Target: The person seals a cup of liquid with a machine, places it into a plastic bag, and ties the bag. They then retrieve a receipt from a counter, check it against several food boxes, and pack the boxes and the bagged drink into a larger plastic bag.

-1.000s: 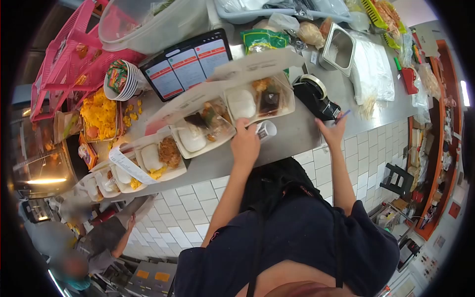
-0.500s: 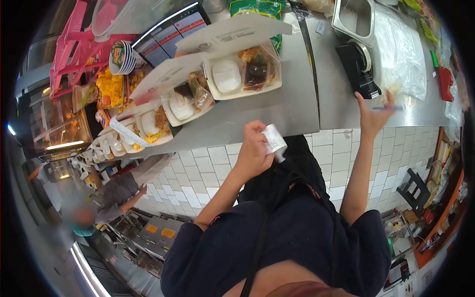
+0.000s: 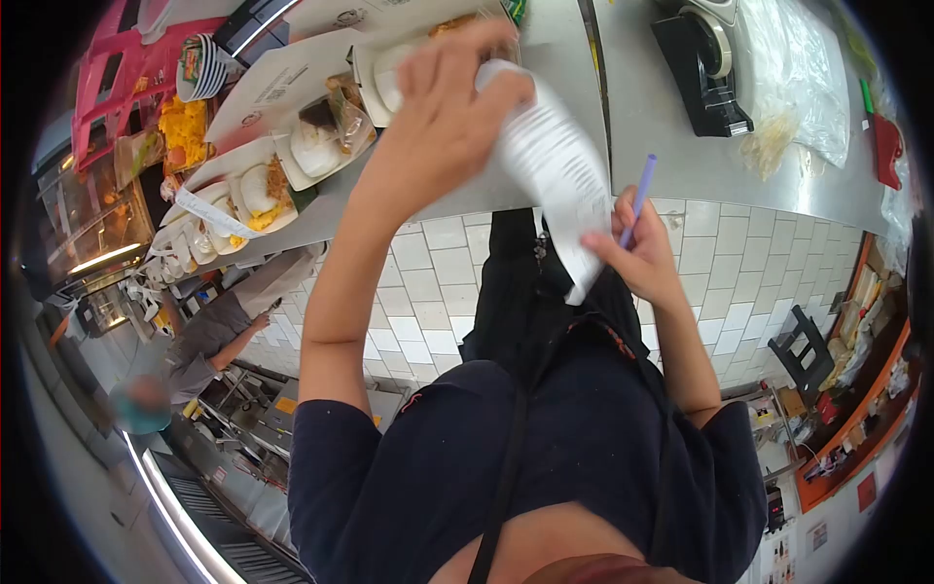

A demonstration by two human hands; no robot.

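Observation:
A long printed receipt hangs unrolled in front of my body, curving downward. My left hand, slightly blurred, pinches its upper end above the open food boxes. Lower down, my right hand has its thumb on the receipt near the bottom end and also grips a purple pen that points up. The nearest open box is partly covered by my left hand. Beside it, another box holds white rice and small wrapped items.
More open boxes line the counter to the left, one with a paper strip. A black tape dispenser, clear plastic bags and a red-handled tool lie right. Stacked cups stand far left. Another person is behind.
The receipt, curled in my left hand before, is now stretched out. My left hand rose up and left; my right hand came from beside the tape dispenser to the receipt, keeping the pen.

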